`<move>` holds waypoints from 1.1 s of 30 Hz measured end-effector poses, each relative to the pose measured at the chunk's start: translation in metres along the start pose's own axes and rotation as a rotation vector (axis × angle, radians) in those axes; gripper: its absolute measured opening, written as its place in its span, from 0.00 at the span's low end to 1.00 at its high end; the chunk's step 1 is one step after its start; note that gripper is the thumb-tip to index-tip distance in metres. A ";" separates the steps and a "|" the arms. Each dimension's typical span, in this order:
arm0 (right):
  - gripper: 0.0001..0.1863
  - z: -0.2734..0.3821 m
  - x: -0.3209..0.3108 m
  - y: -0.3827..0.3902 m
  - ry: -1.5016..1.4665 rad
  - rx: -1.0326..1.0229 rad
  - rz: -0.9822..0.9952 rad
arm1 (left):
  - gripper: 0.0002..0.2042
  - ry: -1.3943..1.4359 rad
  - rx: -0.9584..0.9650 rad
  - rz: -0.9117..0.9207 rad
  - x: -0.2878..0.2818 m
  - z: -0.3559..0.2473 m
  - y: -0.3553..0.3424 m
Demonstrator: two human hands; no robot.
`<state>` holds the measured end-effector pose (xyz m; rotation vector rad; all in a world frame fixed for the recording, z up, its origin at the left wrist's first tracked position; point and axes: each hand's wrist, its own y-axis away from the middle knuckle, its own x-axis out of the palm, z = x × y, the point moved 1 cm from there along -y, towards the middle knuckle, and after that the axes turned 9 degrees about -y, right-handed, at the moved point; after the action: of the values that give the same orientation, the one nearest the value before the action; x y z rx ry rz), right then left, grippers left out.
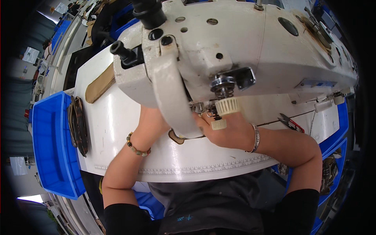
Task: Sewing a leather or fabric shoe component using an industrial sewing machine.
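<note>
A white sewing machine [211,47] fills the upper middle of the head view. My left hand [152,119] is behind its light vertical cover [170,94], with the fingers hidden. My right hand [223,131] is at the needle area below the cream knobs [227,106], fingers curled and partly hidden, so what they grip is unclear. Between my hands a small dark-edged tan piece [176,138] shows on the white worktable [117,160], under the machine's lower end.
A tan shaped piece [98,86] lies at the left, near stacked dark fabric pieces [78,125] and a blue bin [55,141]. Red-handled snips [293,125] lie beyond my right wrist. More blue bins [333,172] with fabric pieces stand at the right.
</note>
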<state>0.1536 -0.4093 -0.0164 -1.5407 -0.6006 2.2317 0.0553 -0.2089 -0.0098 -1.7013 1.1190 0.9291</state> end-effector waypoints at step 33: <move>0.14 -0.011 0.002 0.004 -0.181 0.133 0.068 | 0.11 -0.041 -0.044 0.027 -0.022 -0.032 -0.010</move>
<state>0.1634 -0.4102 -0.0237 -1.3233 -0.4449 2.4273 0.0614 -0.2298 0.0234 -1.6986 1.1047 1.0075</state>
